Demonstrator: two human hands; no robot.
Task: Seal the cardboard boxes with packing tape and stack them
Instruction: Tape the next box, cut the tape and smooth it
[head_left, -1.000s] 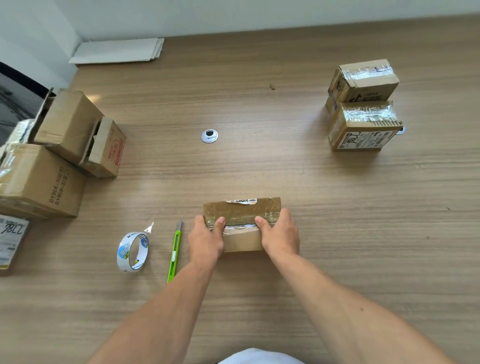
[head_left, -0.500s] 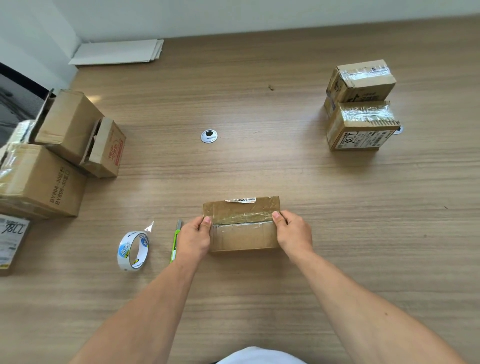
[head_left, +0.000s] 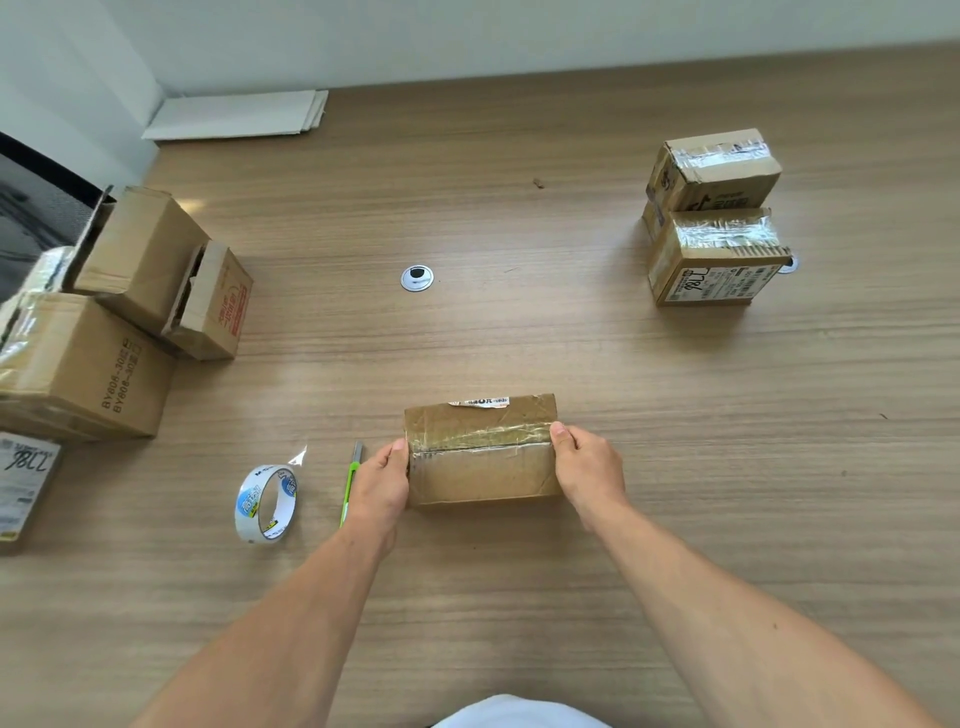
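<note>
Cardboard box (head_left: 480, 467) lies on the table (head_left: 519, 338) straight ahead of the person at 12 o'clock. Its long axis runs from 9 to 3 o'clock, with the taped seam along that axis facing up, and the left hand (head_left: 379, 486) and right hand (head_left: 589, 467) each grasp 1 short end, thumbs on top. Its seam looks sealed, so stacking it with the taped boxes (head_left: 711, 218) at 2 o'clock seems due, while the boxes (head_left: 145, 260) at 10 o'clock, 1 with flaps ajar, look left to seal.

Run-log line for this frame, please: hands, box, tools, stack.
left hand: grips box left end | right hand: grips right end | box: seam taped, on table | tape roll, cutter: idle | stack: sealed boxes, far right
</note>
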